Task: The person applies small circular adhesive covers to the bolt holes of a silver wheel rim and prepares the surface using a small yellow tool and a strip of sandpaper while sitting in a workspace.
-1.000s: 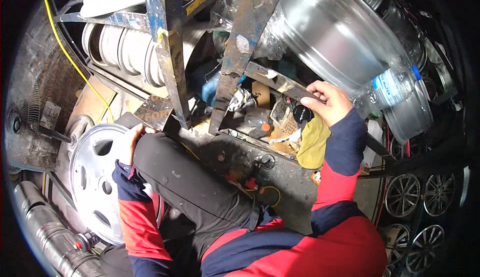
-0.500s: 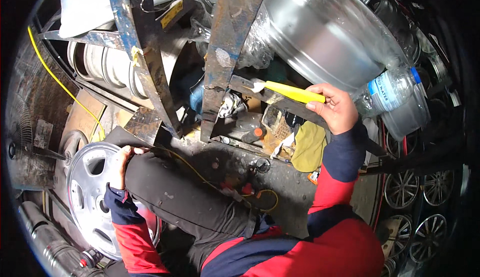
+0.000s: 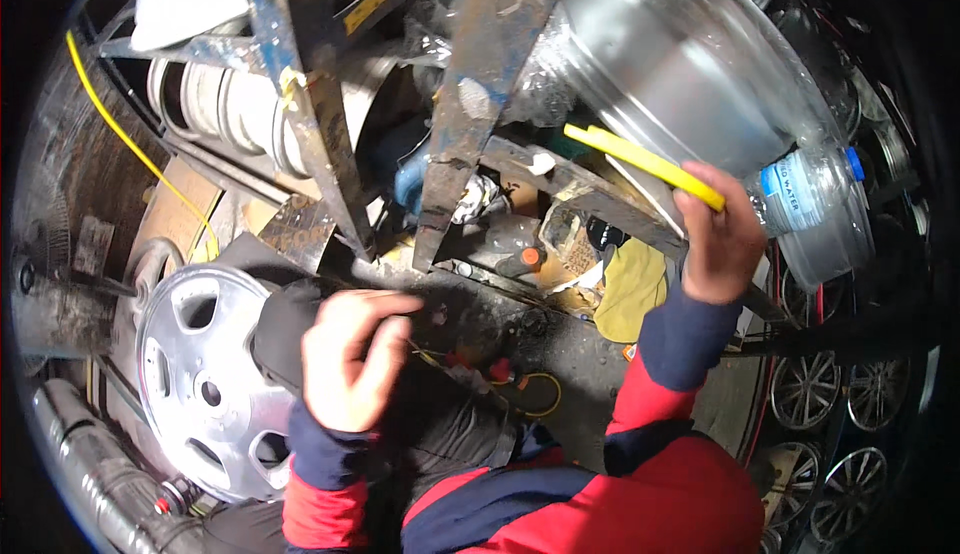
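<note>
My right hand is closed round one end of a flat yellow spreader, held tilted above a dark steel bar. A small white dab sits on the bar, apart from the spreader. My left hand is raised over my knee, slightly blurred, thumb and fingers apart, with nothing visible in it. To its left, a silver alloy wheel with several openings leans beside my leg, not touched by that hand.
A large silver rim stands at the far right, with a water bottle next to it. Blue-grey steel posts rise in front. An olive cloth hangs below the bar. Several wheels line the right, and a yellow cable runs down the left.
My left hand has let go of the alloy wheel and moved right, over my knee. The spreader's tip has left the white dab, and my right hand has turned and shifted right.
</note>
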Action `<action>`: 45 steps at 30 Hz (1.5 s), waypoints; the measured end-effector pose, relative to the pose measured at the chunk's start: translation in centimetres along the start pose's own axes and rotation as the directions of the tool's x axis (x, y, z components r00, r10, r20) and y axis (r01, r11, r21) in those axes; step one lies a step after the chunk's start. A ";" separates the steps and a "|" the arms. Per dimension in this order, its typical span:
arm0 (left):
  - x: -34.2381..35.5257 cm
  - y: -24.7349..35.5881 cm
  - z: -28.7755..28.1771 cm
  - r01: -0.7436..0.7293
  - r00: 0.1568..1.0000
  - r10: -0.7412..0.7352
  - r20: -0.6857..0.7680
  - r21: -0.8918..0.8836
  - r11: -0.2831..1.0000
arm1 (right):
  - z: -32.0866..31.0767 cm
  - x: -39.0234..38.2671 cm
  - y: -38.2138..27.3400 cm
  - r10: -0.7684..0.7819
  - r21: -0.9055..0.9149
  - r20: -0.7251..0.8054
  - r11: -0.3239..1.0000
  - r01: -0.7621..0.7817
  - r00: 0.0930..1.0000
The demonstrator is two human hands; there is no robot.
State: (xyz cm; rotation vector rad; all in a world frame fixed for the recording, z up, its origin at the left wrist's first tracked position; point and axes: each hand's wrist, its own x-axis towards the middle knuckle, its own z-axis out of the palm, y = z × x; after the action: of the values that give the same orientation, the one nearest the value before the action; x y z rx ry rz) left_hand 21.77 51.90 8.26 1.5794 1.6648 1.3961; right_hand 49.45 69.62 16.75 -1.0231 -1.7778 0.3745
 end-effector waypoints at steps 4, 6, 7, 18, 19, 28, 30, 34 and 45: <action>-1.1 0.6 3.3 0.047 0.997 -0.078 -0.011 -0.715 0.697 | 5.7 -8.7 -2.3 0.216 0.706 0.338 0.586 -0.398 0.916; -1.6 -0.4 2.8 -0.078 0.994 0.007 -0.111 -0.653 0.753 | 8.3 -12.9 -1.5 0.280 0.553 0.598 0.534 -0.640 0.751; -2.3 -1.2 1.6 -0.120 0.990 0.059 -0.128 -0.545 0.829 | 9.7 -14.9 -2.0 0.298 0.564 0.731 0.243 -0.790 0.614; -6.9 -0.9 -5.0 -0.053 0.925 -0.103 -0.366 -0.391 0.919 | 14.6 -20.2 -4.7 0.102 0.373 0.927 -0.129 -0.919 0.361; -7.1 -0.5 -4.9 -0.029 0.868 -0.301 -0.394 -0.645 0.763 | 14.6 -20.4 -4.4 0.131 0.391 0.917 -0.125 -0.912 0.376; -10.9 -2.9 -4.0 -0.168 0.751 -0.542 -0.376 -0.904 0.393 | 14.3 -17.4 -4.3 0.010 0.513 0.282 0.843 -0.159 0.959; -10.3 -2.0 -1.4 -0.061 0.740 -0.571 -0.356 -0.881 0.469 | 14.3 -16.8 -4.3 -0.160 0.437 0.221 0.898 0.049 0.962; -9.3 -0.4 0.4 -0.143 0.771 -0.475 -0.424 -0.842 0.520 | 14.4 -16.6 -5.5 -0.515 0.355 0.167 0.827 0.436 0.841; -10.6 -1.2 1.1 -0.090 0.658 -0.645 -0.390 -0.890 0.446 | 14.4 -19.1 -4.3 -0.679 0.491 0.198 0.693 0.528 0.707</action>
State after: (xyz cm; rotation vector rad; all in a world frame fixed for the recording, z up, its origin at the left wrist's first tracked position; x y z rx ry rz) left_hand 24.76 42.74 3.55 0.0751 1.0479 2.2509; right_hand 37.36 55.06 1.48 -0.0103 -2.1388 0.4915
